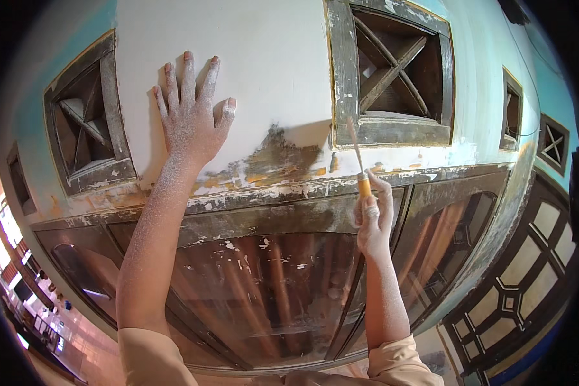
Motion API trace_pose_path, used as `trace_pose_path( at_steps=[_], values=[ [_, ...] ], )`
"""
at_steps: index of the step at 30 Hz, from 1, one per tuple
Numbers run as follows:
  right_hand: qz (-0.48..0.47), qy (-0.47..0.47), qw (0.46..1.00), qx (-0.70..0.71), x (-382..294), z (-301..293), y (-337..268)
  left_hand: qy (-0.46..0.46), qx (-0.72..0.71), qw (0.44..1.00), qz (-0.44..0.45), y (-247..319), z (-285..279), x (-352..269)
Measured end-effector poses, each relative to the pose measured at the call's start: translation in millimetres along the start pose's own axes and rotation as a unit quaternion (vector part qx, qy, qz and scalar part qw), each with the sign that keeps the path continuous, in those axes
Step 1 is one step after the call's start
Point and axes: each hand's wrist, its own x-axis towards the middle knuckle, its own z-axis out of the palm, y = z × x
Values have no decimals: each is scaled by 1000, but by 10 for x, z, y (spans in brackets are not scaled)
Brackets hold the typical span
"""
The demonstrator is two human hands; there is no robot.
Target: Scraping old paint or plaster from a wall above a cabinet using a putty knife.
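My left hand (190,111), coated in white dust, lies with fingers spread on the white wall (270,62) between two framed vents. In my right hand (375,214) is a scraper or putty knife (363,184), held by its yellowish handle. Its thin blade points up, over the lower left corner of the dark wooden vent frame (391,132); whether it touches cannot be told. Crossed wooden bars (393,70) fill that vent's opening. Between my hands the wall has a rough dark patch (284,152) with orange-brown marks around it.
Below the wall runs a paint-spotted wooden ledge (270,193) over glazed panels (270,289) with curtains behind. Another vent frame (118,103) is at the left. A dark door with pale panels (509,289) stands at the right. A tiled floor (87,337) shows at the lower left.
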Motion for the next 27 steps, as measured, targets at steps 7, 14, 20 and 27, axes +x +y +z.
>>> trace_pose_path(
  at_steps=[7, 14, 20, 27],
  values=[
    [32, -37, 997, 59, 98, 79, 88, 1, 0, 1000, -3, 26, -12, -8],
    [23, -17, 999, 38, 321, 205, 2, 4, 11, 1000, -6, 18, 5, -16],
    [41, -21, 999, 23, 323, 46, -18, 6, 8, 1000, -11, 47, 7, -10],
    [10, -37, 999, 10, 900, 200, -358, 6, 2, 1000, -11, 39, -26, -15]
  ],
)
